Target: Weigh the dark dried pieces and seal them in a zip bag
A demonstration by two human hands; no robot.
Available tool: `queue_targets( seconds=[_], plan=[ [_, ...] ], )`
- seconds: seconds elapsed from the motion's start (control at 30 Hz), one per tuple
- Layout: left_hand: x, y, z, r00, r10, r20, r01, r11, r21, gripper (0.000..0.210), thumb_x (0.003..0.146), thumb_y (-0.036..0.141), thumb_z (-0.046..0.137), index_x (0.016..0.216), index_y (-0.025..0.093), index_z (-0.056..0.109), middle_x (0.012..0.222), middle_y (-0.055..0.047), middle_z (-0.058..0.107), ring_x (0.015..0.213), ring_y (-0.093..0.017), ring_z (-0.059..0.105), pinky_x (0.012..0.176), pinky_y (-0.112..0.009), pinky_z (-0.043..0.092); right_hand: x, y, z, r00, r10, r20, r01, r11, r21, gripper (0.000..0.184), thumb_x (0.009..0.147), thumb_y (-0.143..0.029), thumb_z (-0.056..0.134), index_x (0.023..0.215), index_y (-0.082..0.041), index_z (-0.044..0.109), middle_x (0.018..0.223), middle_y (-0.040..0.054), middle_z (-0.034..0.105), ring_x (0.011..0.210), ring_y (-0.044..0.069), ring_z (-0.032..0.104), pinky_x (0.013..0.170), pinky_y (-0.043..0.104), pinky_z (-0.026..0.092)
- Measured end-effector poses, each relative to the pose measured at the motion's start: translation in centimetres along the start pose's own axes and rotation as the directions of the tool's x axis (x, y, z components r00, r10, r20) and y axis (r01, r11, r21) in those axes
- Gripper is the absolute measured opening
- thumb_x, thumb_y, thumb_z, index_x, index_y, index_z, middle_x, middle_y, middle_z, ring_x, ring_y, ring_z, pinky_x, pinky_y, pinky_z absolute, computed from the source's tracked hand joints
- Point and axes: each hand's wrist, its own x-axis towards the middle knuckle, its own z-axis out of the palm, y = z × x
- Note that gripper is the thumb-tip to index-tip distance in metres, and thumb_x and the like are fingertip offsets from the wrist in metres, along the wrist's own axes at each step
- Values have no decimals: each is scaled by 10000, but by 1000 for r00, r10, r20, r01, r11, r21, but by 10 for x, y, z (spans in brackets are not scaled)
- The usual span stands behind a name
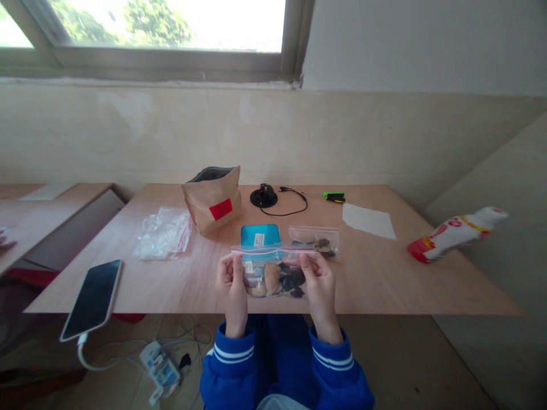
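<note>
Between my hands hangs a clear zip bag (273, 279) with brown and black dried pieces in it, its red-striped top edge level. My left hand (233, 276) pinches the bag's left side near the top, thumb in front. On the right side my right hand (318, 279) grips it the same way. Just behind the held bag lies a blue flat device (252, 234) with a white label, partly covered by the bag. A second zip bag (329, 242) with similar dark pieces rests on the table beyond my right hand.
An open brown paper pouch (211, 202) with a red label stands behind several empty clear bags (164, 233). A phone (94, 299) with a cable overhangs the table's left front. Further back are a black round stand (264, 196), screwdrivers (334, 197), white paper (370, 221) and a bottle (455, 233).
</note>
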Motion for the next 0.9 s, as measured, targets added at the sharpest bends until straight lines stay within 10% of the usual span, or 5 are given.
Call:
queue_targets(
  seconds=[0.9],
  plan=[
    [4, 3, 5, 995, 81, 63, -79, 996, -37, 257, 871, 427, 576, 797, 182, 588, 760, 9, 636, 580, -81, 559, 542, -186, 485, 4, -2, -13, 985, -137, -102, 120, 980, -157, 374, 866, -519, 566, 853, -178, 722, 817, 61, 756, 745, 214, 691, 702, 330, 533]
  ],
)
